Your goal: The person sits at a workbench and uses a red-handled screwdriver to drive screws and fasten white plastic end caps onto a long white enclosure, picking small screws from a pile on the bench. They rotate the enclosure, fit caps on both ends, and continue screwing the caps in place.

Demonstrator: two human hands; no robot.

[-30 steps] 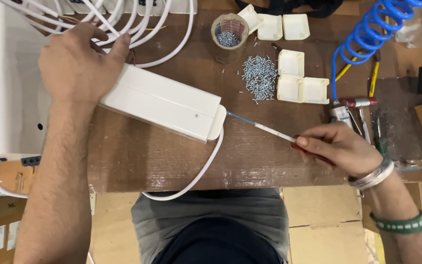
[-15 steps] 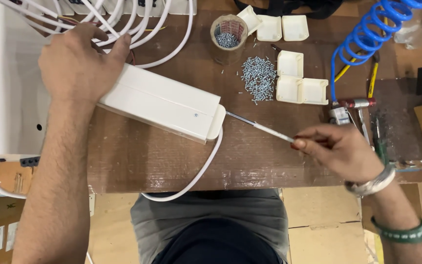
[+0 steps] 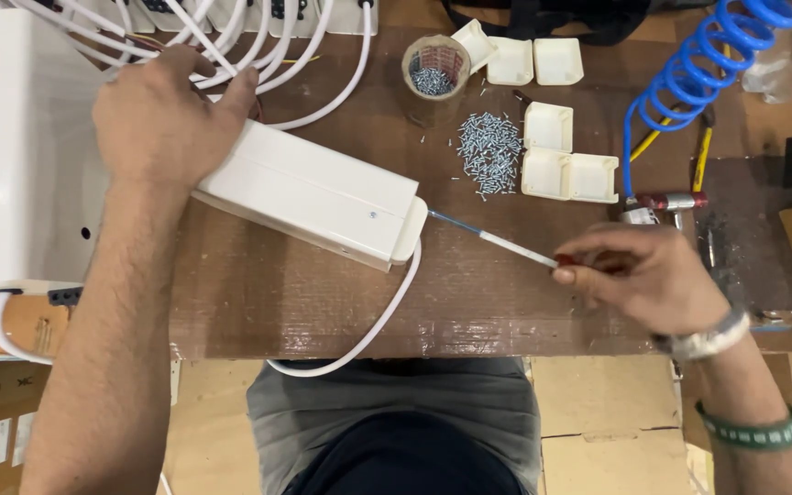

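A long white plastic box (image 3: 313, 194) lies slanted on the brown wooden table (image 3: 258, 302), a white cable (image 3: 368, 330) looping out of its right end. My left hand (image 3: 162, 119) presses down on the box's far left end. My right hand (image 3: 643, 275) grips a red-handled screwdriver (image 3: 506, 244), whose thin shaft points left with its tip at the box's right end cap (image 3: 412, 229).
A pile of small screws (image 3: 489, 151) lies beyond the box, next to a tape roll (image 3: 435, 78) holding more screws. Several white end caps (image 3: 568, 163) sit around it. A blue coiled air hose (image 3: 698, 82) and tool are at right; a big white unit (image 3: 11, 147) at left.
My right hand has rolled on the screwdriver handle and shifted slightly; the shaft stays at the end cap. My left hand and the box have not moved.
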